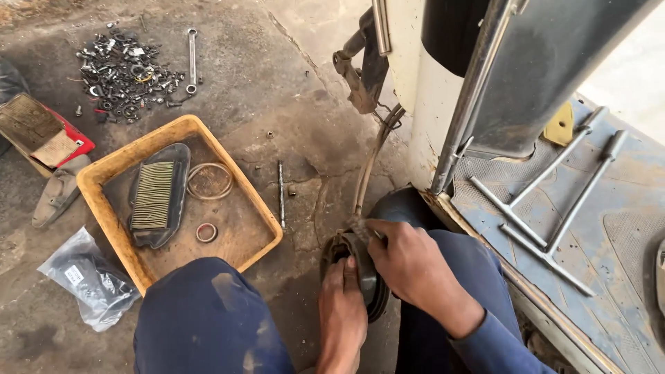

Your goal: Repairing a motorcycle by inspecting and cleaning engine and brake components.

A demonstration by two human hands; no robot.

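While both hands grip it, round brake drum (360, 266) stands on edge.

Dusty dark-blue trousers, smudged pale at the knee beside the yellow tray (104, 208); a matching blue long sleeve ends at the right hand (415, 266); both hands bare.

Both hands are low in the frame, close together and nearly touching. Left hand (341, 305): rises from the bottom edge, bare forearm, fingers pointing up, thumb tip pressed forward. Right hand (409, 260): enters from the lower right, dark blue sleeve at the wrist, knuckles up, fingers curled in a grip
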